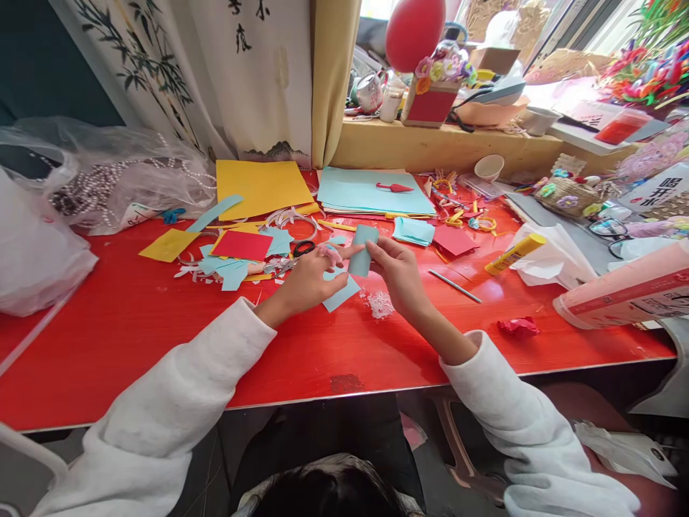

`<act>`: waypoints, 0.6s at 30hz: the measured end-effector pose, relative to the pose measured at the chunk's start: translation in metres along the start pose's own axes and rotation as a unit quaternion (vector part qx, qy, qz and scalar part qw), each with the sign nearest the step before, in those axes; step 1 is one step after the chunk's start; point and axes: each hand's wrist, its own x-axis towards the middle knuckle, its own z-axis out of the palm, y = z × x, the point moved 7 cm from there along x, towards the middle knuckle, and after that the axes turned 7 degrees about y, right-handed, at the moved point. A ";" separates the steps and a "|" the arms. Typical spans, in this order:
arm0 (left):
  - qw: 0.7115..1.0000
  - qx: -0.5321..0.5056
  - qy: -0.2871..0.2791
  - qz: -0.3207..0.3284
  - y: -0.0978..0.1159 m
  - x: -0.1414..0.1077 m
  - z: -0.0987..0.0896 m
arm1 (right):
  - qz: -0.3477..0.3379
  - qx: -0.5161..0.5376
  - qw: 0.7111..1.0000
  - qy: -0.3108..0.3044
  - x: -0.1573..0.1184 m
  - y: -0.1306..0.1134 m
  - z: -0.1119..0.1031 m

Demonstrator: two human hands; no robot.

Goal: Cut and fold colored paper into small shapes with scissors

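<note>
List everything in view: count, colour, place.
Table: 1, red, throughout
Held paper: 1, light blue, centre
Large sheet: 1, yellow, back left
Sheet stack: 1, blue-topped, back centre
Scissors: 1, black-handled, centre left
Glue stick: 1, yellow, right
Thin stick: 1, bluish, right
Crumpled paper: 1, red, front right
Paper scraps: many, mixed, both sides
Bags: 2, translucent, left
Container: 1, pink, right
Balloon: 1, red, upper right
Curtain: 1, printed white, back left
Other clutter: uncountable, mixed, upper right
Left hand: 1, bare, paper's left
Right hand: 1, bare, paper's right
</note>
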 end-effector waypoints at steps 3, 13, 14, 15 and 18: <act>0.993 -0.110 0.006 -0.049 -0.007 0.001 0.000 | -0.010 -0.025 1.000 0.003 0.001 0.001 -0.004; 0.972 -0.156 0.106 -0.139 -0.023 0.003 -0.008 | 0.006 -0.068 0.994 -0.079 -0.006 0.005 0.012; 0.973 -0.150 0.110 -0.136 -0.022 0.002 -0.009 | 0.008 -0.074 0.994 -0.075 -0.006 0.006 0.012; 0.974 -0.140 0.113 -0.134 -0.021 0.002 -0.009 | 0.010 -0.077 0.994 -0.073 -0.006 0.006 0.011; 0.978 -0.124 0.105 -0.134 -0.018 0.002 -0.008 | 0.020 -0.078 0.994 -0.067 -0.006 0.007 0.010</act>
